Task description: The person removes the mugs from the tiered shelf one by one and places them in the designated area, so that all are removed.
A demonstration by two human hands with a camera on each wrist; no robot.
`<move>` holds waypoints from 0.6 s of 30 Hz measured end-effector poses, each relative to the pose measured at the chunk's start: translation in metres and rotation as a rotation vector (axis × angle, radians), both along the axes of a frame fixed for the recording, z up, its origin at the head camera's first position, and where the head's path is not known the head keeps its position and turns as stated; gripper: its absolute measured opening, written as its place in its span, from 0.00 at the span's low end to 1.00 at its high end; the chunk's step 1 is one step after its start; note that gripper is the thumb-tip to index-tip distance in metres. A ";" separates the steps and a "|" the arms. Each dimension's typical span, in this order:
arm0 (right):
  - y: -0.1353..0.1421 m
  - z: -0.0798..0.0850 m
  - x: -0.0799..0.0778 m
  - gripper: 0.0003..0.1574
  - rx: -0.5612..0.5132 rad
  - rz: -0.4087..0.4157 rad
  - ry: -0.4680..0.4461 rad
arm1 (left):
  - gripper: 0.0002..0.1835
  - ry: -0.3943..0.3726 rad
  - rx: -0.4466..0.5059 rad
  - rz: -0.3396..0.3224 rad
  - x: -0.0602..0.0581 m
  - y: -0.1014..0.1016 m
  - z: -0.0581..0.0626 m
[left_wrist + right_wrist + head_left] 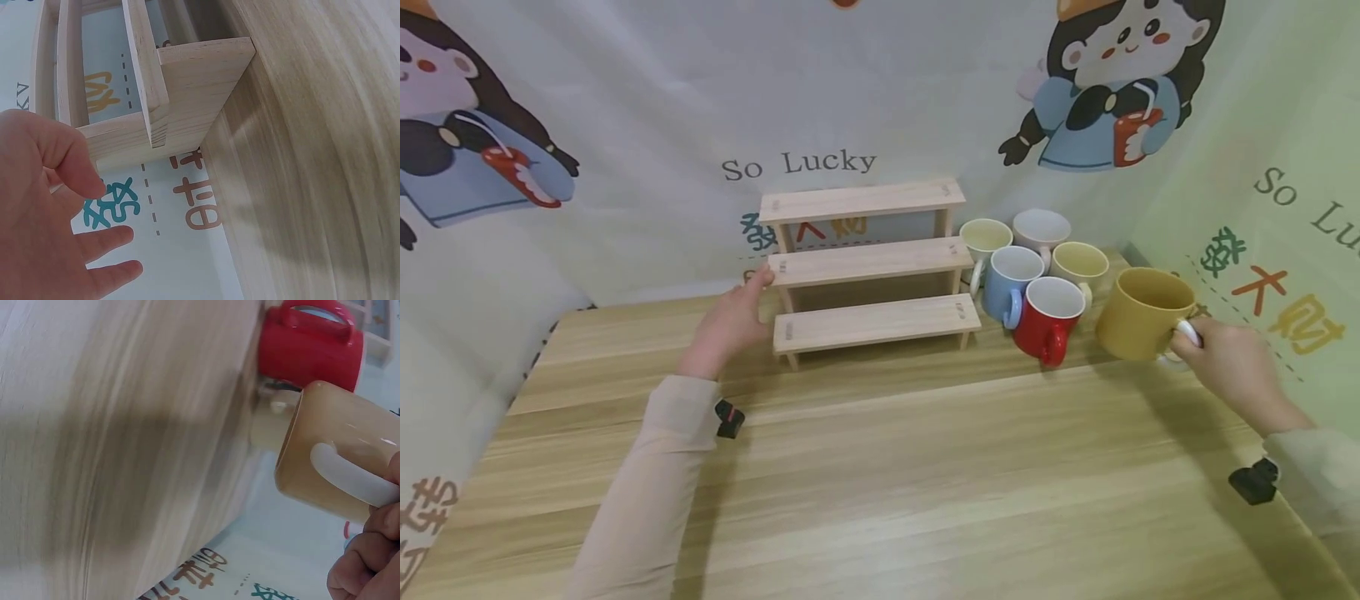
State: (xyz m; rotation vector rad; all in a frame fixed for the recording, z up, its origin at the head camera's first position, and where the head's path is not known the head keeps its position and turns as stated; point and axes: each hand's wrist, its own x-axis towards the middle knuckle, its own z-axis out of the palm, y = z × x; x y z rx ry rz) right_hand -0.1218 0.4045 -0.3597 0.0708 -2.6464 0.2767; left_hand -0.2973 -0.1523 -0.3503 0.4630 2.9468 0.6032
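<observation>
A small three-step wooden shelf point(880, 323) stands against the back wall cloth. My left hand point(727, 327) is at its left end, by the middle step, with its fingers spread in the left wrist view; whether a fingertip touches the wood I cannot tell. My right hand point(1238, 367) pinches the white handle point(353, 477) of a mustard-yellow mug point(1138, 321). That mug is upright in the head view and looks raised off the table. Just left of it stands a red mug point(1037, 327), its handle facing front.
Behind the red mug cluster a blue mug point(1004, 293), two pale yellow mugs, one at the back left point(983, 236) and another at the right point(1078, 265), and a white mug point(1041, 227). The wood-grain table point(880, 483) meets cloth walls at the back and right.
</observation>
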 end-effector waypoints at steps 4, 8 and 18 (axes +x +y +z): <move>-0.002 -0.009 -0.008 0.21 0.013 0.004 -0.002 | 0.52 0.004 0.000 -0.002 0.000 0.000 -0.001; -0.004 -0.014 -0.011 0.20 -0.012 -0.016 -0.065 | 0.52 0.010 0.007 -0.010 0.000 0.000 -0.002; -0.010 -0.021 -0.021 0.21 -0.040 -0.061 -0.086 | 0.52 0.019 0.006 0.001 -0.001 -0.002 -0.003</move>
